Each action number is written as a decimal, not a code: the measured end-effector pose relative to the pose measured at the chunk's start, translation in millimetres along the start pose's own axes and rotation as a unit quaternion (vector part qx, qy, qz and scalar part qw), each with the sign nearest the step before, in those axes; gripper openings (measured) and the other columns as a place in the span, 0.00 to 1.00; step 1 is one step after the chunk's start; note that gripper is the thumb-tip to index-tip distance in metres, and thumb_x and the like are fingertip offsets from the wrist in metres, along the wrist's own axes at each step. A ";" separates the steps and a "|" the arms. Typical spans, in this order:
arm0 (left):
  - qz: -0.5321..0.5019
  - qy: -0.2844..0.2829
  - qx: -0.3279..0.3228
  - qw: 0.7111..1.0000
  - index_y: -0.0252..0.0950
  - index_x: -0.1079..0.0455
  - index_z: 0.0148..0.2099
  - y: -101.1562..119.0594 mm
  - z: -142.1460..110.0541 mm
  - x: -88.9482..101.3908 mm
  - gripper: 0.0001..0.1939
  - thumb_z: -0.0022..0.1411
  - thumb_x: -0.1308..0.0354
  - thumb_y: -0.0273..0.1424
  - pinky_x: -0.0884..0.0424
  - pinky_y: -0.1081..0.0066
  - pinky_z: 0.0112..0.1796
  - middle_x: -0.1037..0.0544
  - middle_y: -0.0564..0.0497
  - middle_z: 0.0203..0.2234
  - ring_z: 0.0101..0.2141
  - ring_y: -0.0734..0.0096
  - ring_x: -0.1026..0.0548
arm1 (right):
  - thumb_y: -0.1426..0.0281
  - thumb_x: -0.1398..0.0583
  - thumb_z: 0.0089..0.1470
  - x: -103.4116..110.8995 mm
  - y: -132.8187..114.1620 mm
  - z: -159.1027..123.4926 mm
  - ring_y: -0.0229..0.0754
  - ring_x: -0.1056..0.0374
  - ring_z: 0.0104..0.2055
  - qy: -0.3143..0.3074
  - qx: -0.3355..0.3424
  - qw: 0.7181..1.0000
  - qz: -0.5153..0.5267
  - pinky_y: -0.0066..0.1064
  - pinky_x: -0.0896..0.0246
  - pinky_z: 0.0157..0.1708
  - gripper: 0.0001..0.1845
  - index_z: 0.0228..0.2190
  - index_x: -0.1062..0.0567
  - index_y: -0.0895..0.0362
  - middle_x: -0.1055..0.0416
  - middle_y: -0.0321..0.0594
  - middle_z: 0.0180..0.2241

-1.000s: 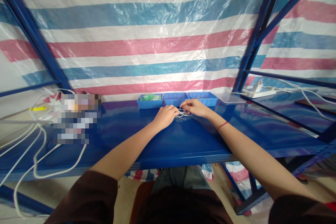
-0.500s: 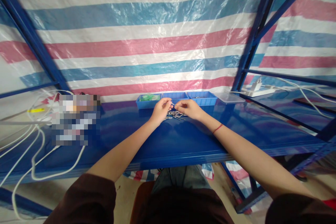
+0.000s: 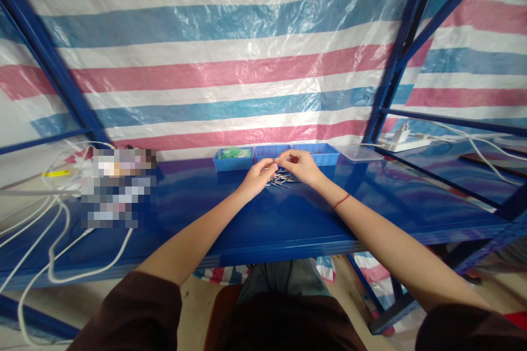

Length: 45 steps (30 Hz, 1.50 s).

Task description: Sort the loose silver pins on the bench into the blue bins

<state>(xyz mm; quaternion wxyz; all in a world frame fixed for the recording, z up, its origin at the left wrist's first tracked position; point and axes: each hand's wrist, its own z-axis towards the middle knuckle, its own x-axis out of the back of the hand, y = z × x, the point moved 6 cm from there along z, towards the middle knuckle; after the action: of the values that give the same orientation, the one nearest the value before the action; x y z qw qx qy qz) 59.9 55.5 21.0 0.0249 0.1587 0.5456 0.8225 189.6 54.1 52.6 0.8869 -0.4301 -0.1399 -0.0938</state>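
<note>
My left hand (image 3: 260, 175) and my right hand (image 3: 300, 165) meet fingertip to fingertip above the blue table. Both are closed in a pinch, and whatever lies between the fingers is too small or hidden to name. Just below them is a loose pile of thin, silvery metal pins or rivets (image 3: 282, 179), partly covered by the hands. Behind stand a blue bin with green and clear plastic stuff (image 3: 233, 160), a middle blue bin (image 3: 267, 151) partly hidden by my hands, and a right blue bin (image 3: 327, 154) with a few small metal bits.
A clear plastic lid (image 3: 361, 153) lies right of the bins. White cables (image 3: 55, 252) and a blurred-out cluster (image 3: 119, 186) take up the table's left side. Blue rack posts (image 3: 395, 77) frame the table (image 3: 272, 225), a striped sheet (image 3: 230, 66) behind. A white power strip (image 3: 405, 140) sits at right.
My left hand has moved slightly right and down, and my right hand slightly up, so their fingertips now meet. The thin piece seen between the fingers before is now hidden.
</note>
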 end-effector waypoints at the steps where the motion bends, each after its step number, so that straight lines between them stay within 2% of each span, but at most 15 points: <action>1: 0.000 0.000 -0.009 1.000 0.34 0.34 0.42 1.0 -0.2 0.1 0.12 0.58 0.47 0.35 0.33 0.77 0.30 0.25 0.49 0.35 0.30 0.76 0.27 | 0.59 0.39 0.44 0.1 -0.7 0.0 0.36 0.36 0.27 0.001 0.005 1.000 0.002 0.28 0.42 0.27 0.15 0.25 0.26 0.59 0.29 0.39 0.25; 8: -0.006 0.026 -0.054 0.998 0.34 0.35 0.38 2.8 0.2 4.9 0.11 0.55 0.44 0.35 0.33 0.76 0.30 0.28 0.51 0.32 0.27 0.79 0.30 | 0.58 0.38 0.43 -2.2 -8.4 -1.4 0.36 0.37 0.27 -0.007 0.023 1.000 0.000 0.28 0.44 0.27 0.17 0.28 0.24 0.60 0.28 0.40 0.26; 17: 0.018 0.083 -0.094 0.992 0.34 0.35 0.35 11.4 -0.7 14.3 0.08 0.54 0.42 0.31 0.34 0.74 0.35 0.29 0.52 0.31 0.32 0.75 0.30 | 0.60 0.40 0.46 -0.2 -9.5 -0.4 0.35 0.39 0.25 -0.013 0.022 0.999 -0.034 0.29 0.44 0.26 0.16 0.30 0.23 0.60 0.28 0.39 0.25; 19: 0.023 0.091 -0.094 0.991 0.33 0.35 0.36 13.1 -1.2 15.9 0.08 0.54 0.42 0.31 0.34 0.74 0.36 0.29 0.52 0.31 0.33 0.74 0.30 | 0.60 0.41 0.47 -0.2 -8.9 -1.2 0.35 0.39 0.25 -0.028 0.028 0.998 -0.050 0.29 0.44 0.26 0.15 0.29 0.23 0.60 0.27 0.39 0.26; 22: 0.028 0.092 -0.096 0.991 0.33 0.34 0.36 13.2 -0.7 16.0 0.08 0.54 0.43 0.32 0.33 0.74 0.36 0.28 0.51 0.31 0.33 0.73 0.29 | 0.61 0.42 0.48 -6.1 -7.9 -3.7 0.35 0.38 0.25 -0.082 0.039 0.992 -0.086 0.29 0.44 0.27 0.15 0.27 0.23 0.60 0.27 0.39 0.26; 25: 0.051 0.088 -0.088 0.991 0.33 0.34 0.38 9.2 0.5 15.0 0.10 0.56 0.44 0.34 0.33 0.73 0.36 0.27 0.50 0.33 0.32 0.74 0.29 | 0.60 0.43 0.48 -10.9 1.7 -2.9 0.34 0.39 0.24 -0.115 0.005 0.990 -0.083 0.28 0.44 0.27 0.16 0.25 0.25 0.60 0.30 0.37 0.22; 26: 0.072 0.088 -0.084 0.990 0.33 0.34 0.41 7.6 0.6 14.9 0.12 0.57 0.45 0.34 0.32 0.73 0.35 0.27 0.49 0.34 0.31 0.74 0.29 | 0.60 0.43 0.48 -8.2 7.5 -0.8 0.34 0.40 0.23 -0.097 -0.020 0.993 -0.068 0.28 0.44 0.26 0.16 0.24 0.26 0.60 0.32 0.36 0.21; 28: 0.138 0.072 -0.093 0.983 0.34 0.36 0.46 6.4 0.0 13.0 0.15 0.57 0.46 0.34 0.32 0.71 0.36 0.27 0.49 0.34 0.30 0.74 0.29 | 0.59 0.43 0.47 5.7 22.3 4.6 0.34 0.40 0.21 -0.018 -0.077 0.996 -0.034 0.28 0.44 0.24 0.16 0.23 0.28 0.60 0.33 0.36 0.20; 31: 0.273 -0.020 -0.159 0.949 0.36 0.33 0.45 9.7 -4.6 0.8 0.12 0.59 0.48 0.32 0.33 0.69 0.41 0.26 0.49 0.34 0.34 0.72 0.28 | 0.57 0.43 0.47 38.5 48.4 8.3 0.34 0.42 0.19 0.117 -0.158 0.980 -0.015 0.28 0.45 0.20 0.17 0.21 0.30 0.59 0.36 0.36 0.18; 33: 0.352 -0.092 -0.192 0.912 0.37 0.29 0.40 9.7 -9.6 -9.1 0.09 0.60 0.49 0.30 0.35 0.68 0.44 0.26 0.49 0.36 0.38 0.69 0.29 | 0.55 0.44 0.49 58.5 63.3 8.0 0.33 0.45 0.17 0.161 -0.199 0.966 -0.027 0.28 0.48 0.18 0.19 0.22 0.30 0.59 0.39 0.36 0.17; 36: 0.420 -0.153 -0.187 0.875 0.40 0.28 0.40 5.9 -14.0 -17.2 0.11 0.61 0.51 0.30 0.36 0.67 0.45 0.25 0.50 0.40 0.43 0.67 0.30 | 0.53 0.45 0.50 76.4 77.4 5.6 0.31 0.50 0.15 0.174 -0.251 0.951 -0.040 0.28 0.51 0.15 0.21 0.25 0.29 0.60 0.44 0.33 0.15; 38: 0.448 -0.167 -0.182 0.859 0.41 0.28 0.40 5.0 -15.2 -19.4 0.12 0.63 0.52 0.31 0.36 0.68 0.44 0.25 0.51 0.40 0.44 0.67 0.30 | 0.52 0.47 0.51 77.9 78.2 4.3 0.31 0.51 0.15 0.170 -0.264 0.949 -0.030 0.27 0.53 0.14 0.23 0.27 0.29 0.60 0.45 0.33 0.16; 41: 0.469 -0.164 -0.195 0.846 0.40 0.27 0.37 6.5 -16.4 -20.8 0.12 0.63 0.52 0.33 0.37 0.68 0.44 0.24 0.51 0.37 0.42 0.68 0.29 | 0.52 0.49 0.52 66.3 67.5 5.0 0.31 0.50 0.15 0.131 -0.248 0.959 -0.027 0.27 0.52 0.15 0.24 0.30 0.28 0.61 0.43 0.34 0.17; 43: 0.468 -0.142 -0.203 0.849 0.40 0.28 0.35 8.7 -16.1 -19.5 0.11 0.62 0.51 0.33 0.37 0.68 0.44 0.24 0.51 0.36 0.40 0.68 0.29 | 0.53 0.48 0.52 53.1 55.0 6.3 0.32 0.48 0.16 0.076 -0.213 0.972 -0.056 0.27 0.51 0.16 0.24 0.29 0.27 0.61 0.41 0.35 0.17; 45: 0.438 -0.105 -0.206 0.869 0.39 0.28 0.36 12.4 -14.6 -15.9 0.11 0.62 0.51 0.33 0.36 0.69 0.43 0.25 0.51 0.35 0.39 0.68 0.29 | 0.57 0.46 0.50 36.1 41.1 6.2 0.32 0.46 0.18 -0.006 -0.162 0.983 -0.081 0.26 0.50 0.18 0.20 0.28 0.26 0.61 0.38 0.36 0.18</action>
<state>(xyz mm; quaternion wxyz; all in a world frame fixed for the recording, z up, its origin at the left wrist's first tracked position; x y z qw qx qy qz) 72.4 34.1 23.4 -0.2483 0.4582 0.2325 0.8212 234.4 82.5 37.9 0.7940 -0.5562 -0.1627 -0.1838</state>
